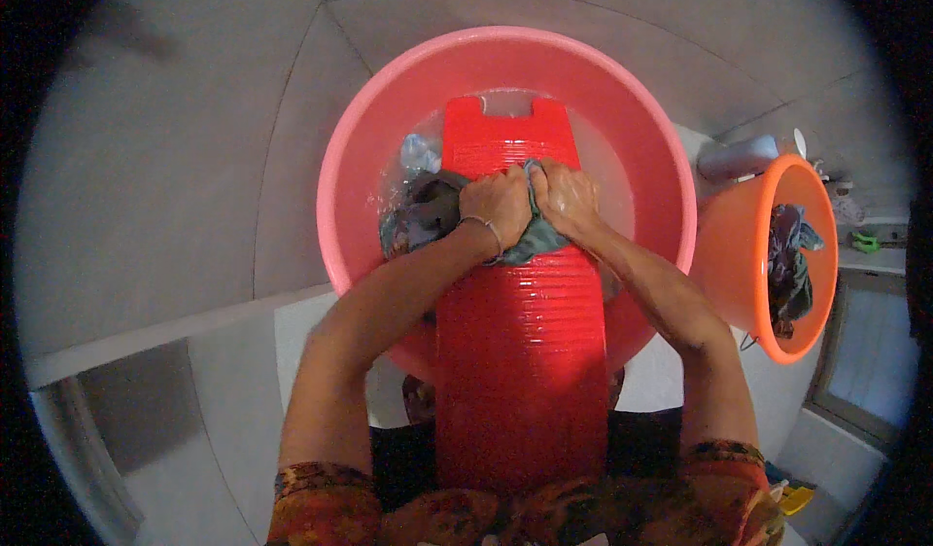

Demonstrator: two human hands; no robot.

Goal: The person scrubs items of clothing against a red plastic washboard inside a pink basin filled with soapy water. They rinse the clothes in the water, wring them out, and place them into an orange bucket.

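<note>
A red ridged plastic washboard (521, 312) leans from my lap into a large pink plastic basin (660, 181). Both fists press a wet grey-green cloth (543, 243) against the ridges. My left hand (499, 199), with a thin band at the wrist, grips it on the left. Close beside it, my right hand (572, 192) clutches the same cloth and has wet suds on its back. Cloudy water (601, 159) lies in the basin around the board. Left of the board, dark wet laundry (419, 214) sits in the water near a pale blue item (420, 154), too blurred to name.
An orange plastic bucket (736, 254) with dark clothes (789, 261) inside stands right of the basin. Behind it lies a bluish container (740, 158). A green object (865, 241) is at the far right, and a yellow item (797, 500) at lower right. Large grey tiles surround the basin.
</note>
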